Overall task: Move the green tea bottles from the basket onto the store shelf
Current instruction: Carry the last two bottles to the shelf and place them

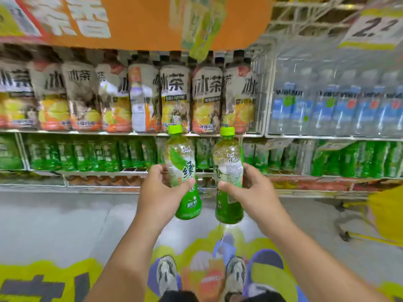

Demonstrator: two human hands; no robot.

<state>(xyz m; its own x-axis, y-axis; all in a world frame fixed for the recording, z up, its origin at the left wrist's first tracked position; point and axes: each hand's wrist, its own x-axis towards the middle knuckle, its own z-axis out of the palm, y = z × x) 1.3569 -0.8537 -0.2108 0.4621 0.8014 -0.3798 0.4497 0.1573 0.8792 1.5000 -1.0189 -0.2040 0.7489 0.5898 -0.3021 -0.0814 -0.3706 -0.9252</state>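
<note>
The person is standing on a bright floor sticker (65, 277), shoes (166, 274) pointing toward the shelving, with both arms reaching forward. The left hand (162, 190) is wrapping around one green tea bottle (185, 171), fingers closed on its label, and the right hand (254, 190) is gripping a second bottle (229, 177) the same way. Both bottles are standing upright in the air, close together but apart, caps level with the front edge of the upper shelf. Neither is resting on a shelf yet, so this pair is in mid-carry and the placing is judged not yet done.

Beyond the hands, the pale floor (54, 214) is running up to the shelving. The green tea shelf (135, 171) is already holding a long row of matching green bottles, with a gap showing behind the two being held, likely their destination. Above it, iced tea bottles (174, 99) are filling the next shelf, and water bottles (327, 105) are standing to the right. A yellow object (388, 212) at the right edge may be the basket; how many bottles are left in it cannot be told.
</note>
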